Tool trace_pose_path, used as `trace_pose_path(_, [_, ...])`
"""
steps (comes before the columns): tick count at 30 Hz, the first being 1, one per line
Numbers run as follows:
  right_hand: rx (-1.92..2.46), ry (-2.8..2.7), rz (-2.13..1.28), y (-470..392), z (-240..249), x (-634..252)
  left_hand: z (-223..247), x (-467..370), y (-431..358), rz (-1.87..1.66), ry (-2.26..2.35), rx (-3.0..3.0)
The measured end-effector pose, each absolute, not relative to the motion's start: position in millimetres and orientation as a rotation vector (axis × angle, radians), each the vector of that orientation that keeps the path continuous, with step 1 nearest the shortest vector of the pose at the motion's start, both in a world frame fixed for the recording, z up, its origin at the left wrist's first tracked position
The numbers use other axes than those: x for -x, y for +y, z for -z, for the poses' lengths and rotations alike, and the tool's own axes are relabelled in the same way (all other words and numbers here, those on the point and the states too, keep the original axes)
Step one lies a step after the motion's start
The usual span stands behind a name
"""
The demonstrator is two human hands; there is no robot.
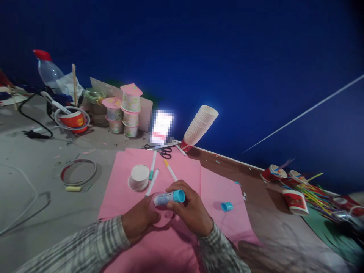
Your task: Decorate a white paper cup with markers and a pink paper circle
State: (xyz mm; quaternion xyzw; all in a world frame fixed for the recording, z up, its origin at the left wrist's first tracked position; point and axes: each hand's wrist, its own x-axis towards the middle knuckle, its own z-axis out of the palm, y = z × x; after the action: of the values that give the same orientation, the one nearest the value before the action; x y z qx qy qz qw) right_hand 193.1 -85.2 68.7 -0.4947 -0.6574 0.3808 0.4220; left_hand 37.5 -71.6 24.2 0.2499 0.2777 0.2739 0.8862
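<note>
In my right hand point(192, 206) is a glue stick point(167, 198) with a blue base, its tip touching a round pink paper piece point(162, 219). My left hand point(139, 220) pinches that piece at its left edge. The loose blue glue cap point(226, 206) lies to the right on pink paper sheets point(213, 189). Beyond my hands a white paper cup point(139, 177) stands upside down. Near it lie a green-tipped marker point(152, 165), a white marker point(152, 182) and a yellow-tipped marker point(170, 169).
Scissors point(165, 152) lie at the sheets' far edge. Behind are paper-cup towers point(131, 110) with pink tops, a pixelated bright screen point(161, 127) and a leaning cup stack point(200, 125). A tape ring point(78, 171) lies left; red cups point(295, 201) and colored sticks point(315, 199) are right.
</note>
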Motion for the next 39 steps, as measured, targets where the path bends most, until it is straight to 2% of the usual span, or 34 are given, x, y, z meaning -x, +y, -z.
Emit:
trace_pose_path(10, [1.214, -1.787, -0.636, -92, -66, -182, -12, -36, -70, -0.581, 0.607, -0.554])
trace_pose_path(18, [1.292, -1.609, -0.375, -87, -64, -191, -21, -37, -66, -0.528, 0.667, -0.574])
trace_pose_path(22, [1.273, -1.496, -0.493, -89, -72, -195, -20, -37, -65, -0.548, 0.741, -0.49])
trace_pose_path(28, [1.184, -1.704, -0.649, -94, -62, -177, -18, -37, -66, -0.617, 0.727, -0.494])
trace_pose_path(34, [1.211, -1.815, -0.502, -94, -44, -173, -18, -38, -66, -0.638, 0.747, -0.488])
trace_pose_path(39, [1.281, -1.68, -0.3, -90, -51, -180, -20, -37, -65, -0.601, 0.745, -0.441])
